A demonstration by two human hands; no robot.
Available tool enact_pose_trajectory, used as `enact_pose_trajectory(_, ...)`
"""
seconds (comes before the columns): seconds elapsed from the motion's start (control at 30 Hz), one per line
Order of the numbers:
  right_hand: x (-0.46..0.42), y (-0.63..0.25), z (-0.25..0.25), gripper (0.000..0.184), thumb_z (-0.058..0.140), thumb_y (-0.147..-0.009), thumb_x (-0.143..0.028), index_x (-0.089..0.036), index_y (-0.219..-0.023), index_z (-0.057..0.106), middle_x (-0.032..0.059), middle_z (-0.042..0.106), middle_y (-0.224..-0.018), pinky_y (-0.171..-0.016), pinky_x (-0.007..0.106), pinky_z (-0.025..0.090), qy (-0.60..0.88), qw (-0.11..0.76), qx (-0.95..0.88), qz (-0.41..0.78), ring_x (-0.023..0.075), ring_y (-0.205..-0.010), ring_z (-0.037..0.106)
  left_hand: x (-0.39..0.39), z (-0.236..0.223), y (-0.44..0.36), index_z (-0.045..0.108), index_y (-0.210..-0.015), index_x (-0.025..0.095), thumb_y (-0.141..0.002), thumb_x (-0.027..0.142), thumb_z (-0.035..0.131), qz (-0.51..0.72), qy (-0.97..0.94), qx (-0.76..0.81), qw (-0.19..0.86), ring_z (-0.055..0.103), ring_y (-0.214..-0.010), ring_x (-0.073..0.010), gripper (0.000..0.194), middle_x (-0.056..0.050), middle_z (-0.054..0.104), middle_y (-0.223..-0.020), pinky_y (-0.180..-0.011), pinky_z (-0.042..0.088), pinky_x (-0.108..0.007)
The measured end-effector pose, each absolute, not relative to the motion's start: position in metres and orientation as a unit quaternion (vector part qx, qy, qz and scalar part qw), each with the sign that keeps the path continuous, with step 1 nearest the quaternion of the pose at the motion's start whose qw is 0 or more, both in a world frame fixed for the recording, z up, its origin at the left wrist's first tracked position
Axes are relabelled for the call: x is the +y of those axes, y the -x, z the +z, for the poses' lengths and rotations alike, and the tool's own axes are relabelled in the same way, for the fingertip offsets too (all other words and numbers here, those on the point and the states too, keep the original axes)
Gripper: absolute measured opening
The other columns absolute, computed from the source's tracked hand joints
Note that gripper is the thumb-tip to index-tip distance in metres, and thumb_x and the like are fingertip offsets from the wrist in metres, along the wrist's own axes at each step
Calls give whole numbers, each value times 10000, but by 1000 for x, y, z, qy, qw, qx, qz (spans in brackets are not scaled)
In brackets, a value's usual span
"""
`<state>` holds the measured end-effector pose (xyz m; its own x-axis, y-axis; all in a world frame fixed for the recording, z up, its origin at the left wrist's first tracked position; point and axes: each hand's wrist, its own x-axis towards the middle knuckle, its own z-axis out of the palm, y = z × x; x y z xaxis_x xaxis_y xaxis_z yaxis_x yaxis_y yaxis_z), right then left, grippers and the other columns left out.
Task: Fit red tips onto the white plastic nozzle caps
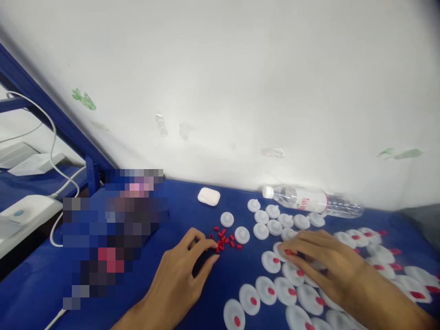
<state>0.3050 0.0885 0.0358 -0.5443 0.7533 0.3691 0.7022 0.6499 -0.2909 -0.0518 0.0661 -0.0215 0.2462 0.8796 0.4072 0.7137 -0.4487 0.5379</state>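
My left hand (184,272) rests on the blue table cover, its fingers curled and the fingertips touching the edge of a small heap of red caps (225,240). My right hand (321,261) lies over several white round discs (271,262), thumb and forefinger pinched on a red cap over one disc. Discs nearer me carry a red cap in the middle (253,300); those farther back (273,211) are plain white.
A clear plastic bottle (309,199) lies on its side against the white wall. A white earbud case (208,196) sits behind the red heap. A blurred-out patch (113,233) covers the left of the table; white cables (55,151) and a blue frame stand further left.
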Motion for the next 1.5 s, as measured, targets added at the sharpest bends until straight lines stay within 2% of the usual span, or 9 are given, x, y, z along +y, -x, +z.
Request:
enact_pose_trajectory(0.13, 87, -308, 40, 418, 474, -1292, -463, -360, -1288, 879, -2, 939, -1117, -833, 342, 784, 393, 237, -888, 40, 237, -995, 923, 68, -19, 52, 822, -1232, 331, -1185, 341, 581, 338, -779, 514, 121, 654, -601, -151, 246, 3, 787, -1045, -605, 603, -268)
enact_pose_trajectory(0.33, 85, -349, 29, 362, 542, -1234, -460, -367, -1420, 838, 61, 910, -1300, -965, 497, 768, 499, 200, -843, -37, 344, -1157, 899, 69, -17, 55, 838, -1206, 327, -1204, 340, 562, 321, -786, 512, 135, 668, -610, -135, 276, 6, 803, -1058, -614, 592, -249)
enact_pose_trajectory(0.6, 92, -360, 8, 260, 635, -1166, -354, -329, -1205, 890, 109, 919, -1223, -840, 534, 747, 497, 149, -852, -62, 372, -1008, 900, 73, -16, 58, 852, -1171, 324, -1197, 347, 585, 309, -791, 505, 154, 702, -618, -132, 270, 0, 825, -1074, -629, 621, -246)
enact_pose_trajectory(0.77, 89, -355, -3, 370, 582, -1159, -427, -298, -1397, 834, 120, 909, -1266, -867, 559, 751, 561, 119, -815, -80, 390, -1015, 902, 73, -13, 55, 849, -1148, 330, -1225, 396, 547, 324, -793, 501, 124, 748, -601, -148, 319, 2, 839, -1043, -594, 630, -262)
enact_pose_trajectory(0.93, 86, -350, -7, 387, 542, -1152, -441, -317, -1369, 837, 80, 903, -1248, -623, 458, 693, 608, 86, -787, -60, 334, -814, 888, 74, -7, 51, 833, -1116, 329, -1218, 365, 562, 345, -794, 488, 114, 746, -572, -142, 292, 19, 836, -1016, -552, 615, -252)
enact_pose_trajectory(1.07, 87, -347, 1, 384, 509, -1170, -415, -332, -1343, 842, 83, 905, -1261, -651, 443, 702, 601, 106, -791, -43, 346, -895, 905, 72, 0, 48, 792, -1096, 319, -1182, 318, 627, 390, -781, 472, 124, 711, -553, -129, 186, 36, 829, -969, -535, 600, -235)
enact_pose_trajectory(1.23, 85, -341, 34, 423, 473, -1225, -501, -338, -1441, 798, 96, 886, -1363, -708, 398, 745, 590, 193, -784, 13, 303, -937, 915, 64, 4, 45, 770, -1157, 314, -1192, 332, 664, 433, -772, 454, 104, 630, -433, -90, 114, 107, 764, -738, -403, 465, -198)
enact_pose_trajectory(1.4, 68, -317, 61, 377, 525, -1234, -532, -397, -1499, 757, 39, 900, -1372, -951, 467, 796, 547, 257, -796, 15, 342, -1170, 914, 59, 2, 42, 818, -1158, 321, -1198, 331, 689, 454, -762, 459, 61, 766, -525, -79, 136, 87, 885, -846, -478, 550, -157)
enact_pose_trajectory(1.5, 56, -296, 66, 352, 564, -1221, -503, -406, -1535, 692, 18, 902, -1366, -957, 469, 803, 526, 258, -811, -6, 348, -1211, 908, 56, 3, 39, 839, -1169, 323, -1167, 273, 716, 461, -762, 443, 102, 850, -642, -111, 133, 48, 923, -962, -603, 657, -152)
